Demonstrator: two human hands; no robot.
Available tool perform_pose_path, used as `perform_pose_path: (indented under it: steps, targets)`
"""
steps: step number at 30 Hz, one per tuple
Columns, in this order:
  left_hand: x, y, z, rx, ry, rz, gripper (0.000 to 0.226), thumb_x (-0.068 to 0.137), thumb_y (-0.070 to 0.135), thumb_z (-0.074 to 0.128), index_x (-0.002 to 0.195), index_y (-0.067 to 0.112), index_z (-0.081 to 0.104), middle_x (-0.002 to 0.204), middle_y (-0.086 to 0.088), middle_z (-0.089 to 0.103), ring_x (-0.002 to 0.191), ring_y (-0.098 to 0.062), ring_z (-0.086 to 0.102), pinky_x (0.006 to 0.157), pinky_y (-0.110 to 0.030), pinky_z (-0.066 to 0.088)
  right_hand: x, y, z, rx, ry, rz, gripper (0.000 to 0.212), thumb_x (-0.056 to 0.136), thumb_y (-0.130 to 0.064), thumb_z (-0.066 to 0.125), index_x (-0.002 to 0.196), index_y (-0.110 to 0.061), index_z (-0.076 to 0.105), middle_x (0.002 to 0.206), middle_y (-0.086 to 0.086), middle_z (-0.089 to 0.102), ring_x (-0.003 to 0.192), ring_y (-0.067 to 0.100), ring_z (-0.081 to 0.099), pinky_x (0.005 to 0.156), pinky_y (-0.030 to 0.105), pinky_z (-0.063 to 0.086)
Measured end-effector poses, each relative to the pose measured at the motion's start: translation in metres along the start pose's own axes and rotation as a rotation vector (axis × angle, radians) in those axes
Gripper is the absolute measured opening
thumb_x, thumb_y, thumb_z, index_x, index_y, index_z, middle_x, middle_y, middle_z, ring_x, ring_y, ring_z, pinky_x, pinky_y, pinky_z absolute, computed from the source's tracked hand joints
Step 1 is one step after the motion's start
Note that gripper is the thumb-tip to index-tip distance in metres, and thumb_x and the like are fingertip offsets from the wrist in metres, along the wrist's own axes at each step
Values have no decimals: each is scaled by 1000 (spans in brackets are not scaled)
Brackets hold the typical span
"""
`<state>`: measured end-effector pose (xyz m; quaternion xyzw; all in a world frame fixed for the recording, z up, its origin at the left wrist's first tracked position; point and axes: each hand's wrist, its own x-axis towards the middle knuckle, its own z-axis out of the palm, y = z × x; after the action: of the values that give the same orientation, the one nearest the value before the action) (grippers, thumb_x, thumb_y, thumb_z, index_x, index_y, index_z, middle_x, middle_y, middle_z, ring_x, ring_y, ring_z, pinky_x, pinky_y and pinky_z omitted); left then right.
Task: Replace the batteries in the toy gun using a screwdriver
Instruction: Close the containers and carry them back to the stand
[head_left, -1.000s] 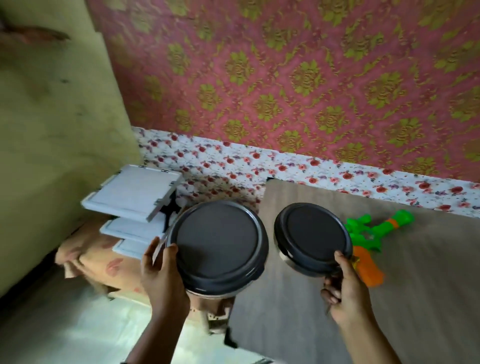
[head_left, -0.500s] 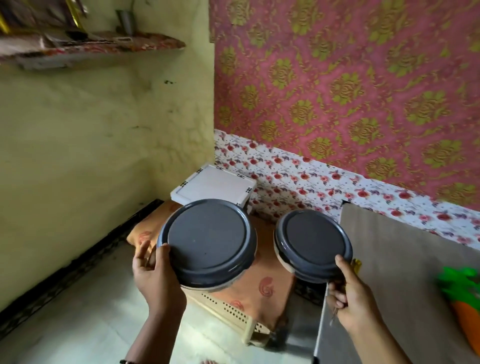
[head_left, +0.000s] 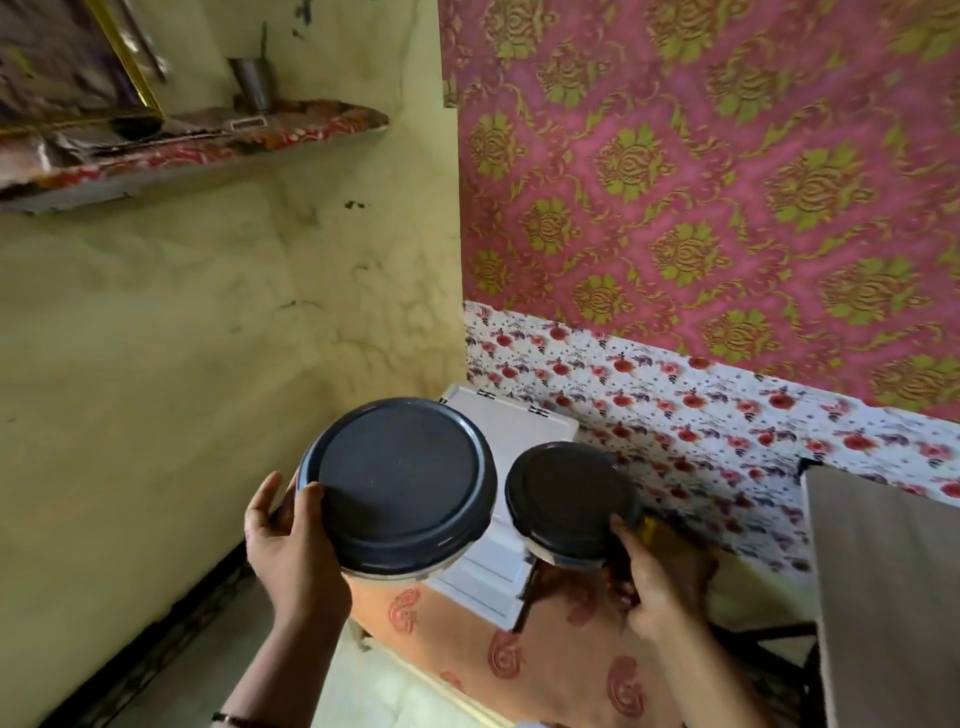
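Bare forearms, dark beaded bracelet (head_left: 236, 720)

We could see only a little of the screwdriver (head_left: 649, 529), a yellow bit with a dark part below it, poking out between our right hand (head_left: 655, 582) and the tin (head_left: 569, 499) it gripped, the rest hidden.
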<state>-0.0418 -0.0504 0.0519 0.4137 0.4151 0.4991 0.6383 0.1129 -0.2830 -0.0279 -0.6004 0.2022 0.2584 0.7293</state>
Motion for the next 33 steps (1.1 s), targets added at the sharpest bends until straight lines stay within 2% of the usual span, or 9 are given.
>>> perform_pose_path:
  steps: [1,5,9,13,19,22,26,30,33]
  targets:
    - [7,-1,5,2,-1,-4,40,89,13,59,128,19,52,98,9,60,92,-12,60,97,-39,47,7,-1,10,-7,-10,-6,23,79,-38,70,81,-24,52,67,3,53,37,11,52,33,16,35]
    - [38,-9,19,9,-7,-23,40,90,13,59,129,17,52,96,10,60,85,-5,59,94,-34,47,34,4,54,-93,-22,49,38,84,-40,65,65,-13,46,45,3,45,38,16,35,37,17,23]
    - [71,-14,26,17,-22,-63,36,90,13,59,125,20,54,98,6,63,83,-3,59,87,-26,48,58,14,92,-112,-48,103,26,91,-37,57,83,-14,48,57,9,50,25,8,31,31,13,22]
    - [108,-20,37,33,-81,-69,36,90,12,59,125,19,54,96,12,59,88,-5,59,89,-26,47,78,24,129,-44,-56,115,26,90,-36,60,87,-11,52,61,8,52,27,6,37,29,14,22]
    - [160,-28,47,78,-227,-128,36,89,15,60,124,21,54,119,-6,60,103,-16,59,96,-34,47,93,29,170,96,66,145,26,87,-34,64,87,-10,53,64,14,57,26,7,33,29,14,22]
    - [183,-32,48,122,-302,-149,32,89,16,61,119,24,55,124,-7,59,108,-19,57,99,-38,45,97,29,180,155,136,154,27,85,-33,65,84,-9,53,64,16,57,22,7,27,27,13,21]
    - [205,-36,49,168,-375,-183,40,90,13,60,129,16,52,128,-8,58,113,-19,56,102,-36,44,99,30,183,226,216,160,28,82,-34,68,82,-10,54,64,13,55,20,5,25,26,12,19]
    - [216,-41,46,209,-467,-208,40,91,10,58,131,12,51,121,-3,57,112,-18,54,101,-34,43,96,34,190,244,333,127,36,78,-41,70,93,-11,58,60,8,55,29,7,26,30,14,20]
    - [217,-42,43,218,-519,-233,38,93,8,56,130,10,50,107,4,58,106,-15,53,97,-30,42,89,34,192,266,335,96,30,81,-43,67,82,-15,56,50,2,53,25,5,24,28,13,19]
